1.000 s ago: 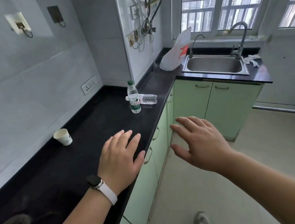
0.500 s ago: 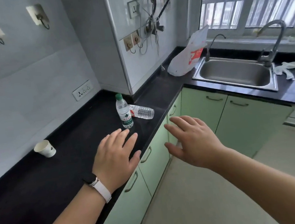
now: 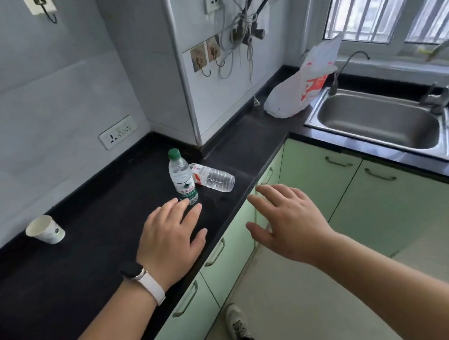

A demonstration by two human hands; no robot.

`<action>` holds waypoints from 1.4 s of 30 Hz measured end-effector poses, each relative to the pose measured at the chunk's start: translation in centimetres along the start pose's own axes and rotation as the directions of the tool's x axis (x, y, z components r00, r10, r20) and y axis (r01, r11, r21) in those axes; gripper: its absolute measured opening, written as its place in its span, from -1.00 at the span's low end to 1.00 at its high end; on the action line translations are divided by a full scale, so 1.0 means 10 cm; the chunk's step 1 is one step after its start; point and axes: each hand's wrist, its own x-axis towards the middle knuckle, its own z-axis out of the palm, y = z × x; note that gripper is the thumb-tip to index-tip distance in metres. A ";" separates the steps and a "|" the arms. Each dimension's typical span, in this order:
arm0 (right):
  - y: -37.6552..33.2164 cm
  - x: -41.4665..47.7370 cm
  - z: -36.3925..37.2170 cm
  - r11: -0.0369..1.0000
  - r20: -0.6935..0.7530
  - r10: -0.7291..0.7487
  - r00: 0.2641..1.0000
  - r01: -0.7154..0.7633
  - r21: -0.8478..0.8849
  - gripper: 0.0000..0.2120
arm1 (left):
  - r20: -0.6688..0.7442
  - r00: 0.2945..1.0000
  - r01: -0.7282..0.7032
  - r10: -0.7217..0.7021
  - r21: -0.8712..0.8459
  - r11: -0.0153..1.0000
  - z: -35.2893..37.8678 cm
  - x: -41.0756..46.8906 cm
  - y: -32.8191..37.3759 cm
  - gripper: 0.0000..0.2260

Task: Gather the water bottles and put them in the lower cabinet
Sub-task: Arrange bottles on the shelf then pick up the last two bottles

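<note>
Hovering released and empty, the left grip point(image 3: 170, 240) and right grip point(image 3: 288, 224) are near the upright bottle point(image 3: 182, 180) and lying bottle point(image 3: 214, 180), both on the bench point(image 3: 96, 212). Gathering looks barely begun. Next, each grip likely needs to close round one bottle.

Left arm point(image 3: 96, 332) is reaching forward from bottom left, right arm point(image 3: 398, 284) from bottom right, both forearms bare. Left hand point(image 3: 170, 240) is facing palm down, fingers straight and slightly spread, thumb sticking out to the right, holding nothing. Right hand point(image 3: 288, 224) is hovering palm down at about the same level, fingers extended and fanned, thumb pointing down-left, holding nothing. Hands are sitting side by side, apart, not touching each other.
</note>
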 end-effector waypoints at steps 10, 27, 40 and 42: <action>0.26 1.02 0.43 0.997 0.065 -0.069 0.996 0.071 -0.039 -0.51 | -0.023 0.991 0.131 -0.135 -0.132 0.983 0.83 0.53 -0.57 -0.56; 0.32 2.20 1.48 0.992 0.445 0.055 0.894 -0.100 0.080 -0.41 | 0.425 0.679 0.718 -0.598 -0.552 0.424 1.82 0.74 -1.04 -0.36; 0.58 3.01 2.29 0.931 0.664 0.006 0.747 -0.247 0.269 -0.29 | 0.555 0.424 0.822 -0.716 -0.568 0.046 1.97 1.25 -0.93 -0.40; 0.59 3.08 2.39 0.918 0.691 -0.019 0.722 -0.261 0.298 -0.29 | 0.563 0.364 0.834 -0.742 -0.551 -0.010 2.01 1.29 -0.89 -0.40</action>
